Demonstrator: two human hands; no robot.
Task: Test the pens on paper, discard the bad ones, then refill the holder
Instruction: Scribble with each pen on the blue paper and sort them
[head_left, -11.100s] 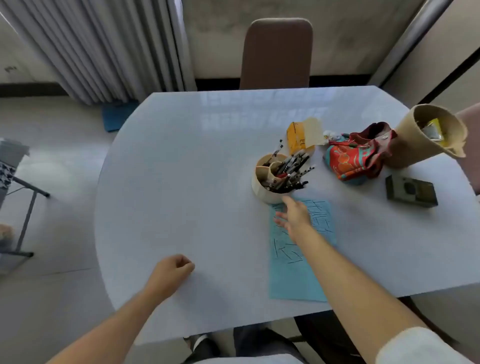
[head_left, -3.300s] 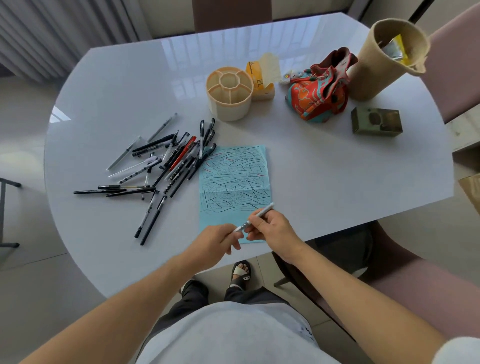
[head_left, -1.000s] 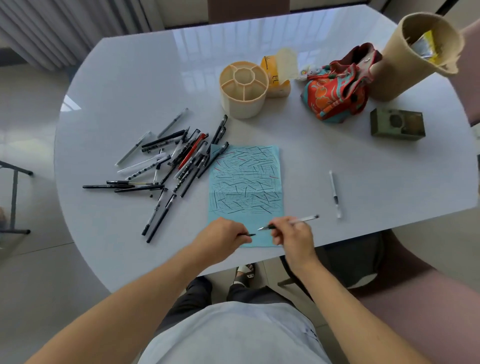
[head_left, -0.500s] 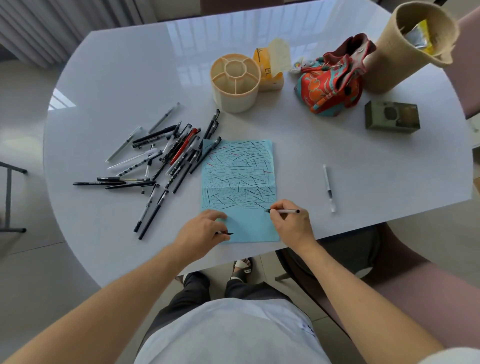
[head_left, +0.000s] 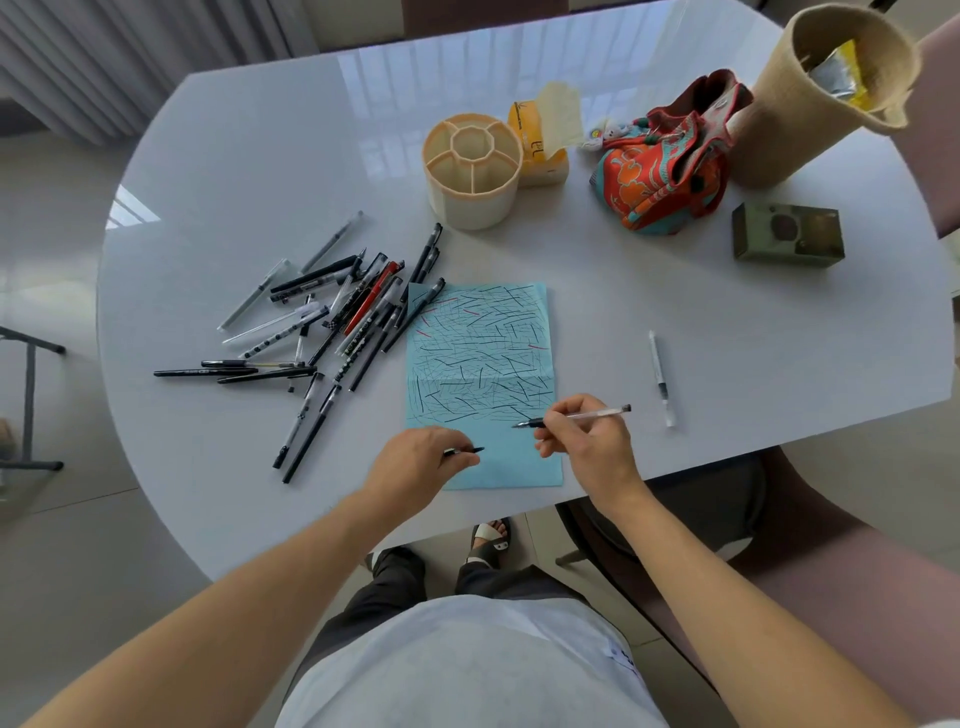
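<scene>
You are testing a pen on the blue paper at the near edge of the tabletop (head_left: 675, 291).

Going by size: the tabletop carries a tan basket (head_left: 810, 93) at the far right, a patterned bag (head_left: 660, 182) beside it, and the empty holder (head_left: 471, 171) far of the paper (head_left: 478, 364), which is covered in scribbled strokes. A heap of pens (head_left: 332, 322) lies left of the paper, and a single pen (head_left: 660, 376) lies right of it. Your right hand (head_left: 587, 441) grips a clear pen (head_left: 576, 417) with its tip near the paper; your left hand (head_left: 415, 462) pinches a black cap (head_left: 464, 451) over the paper's near end.
</scene>
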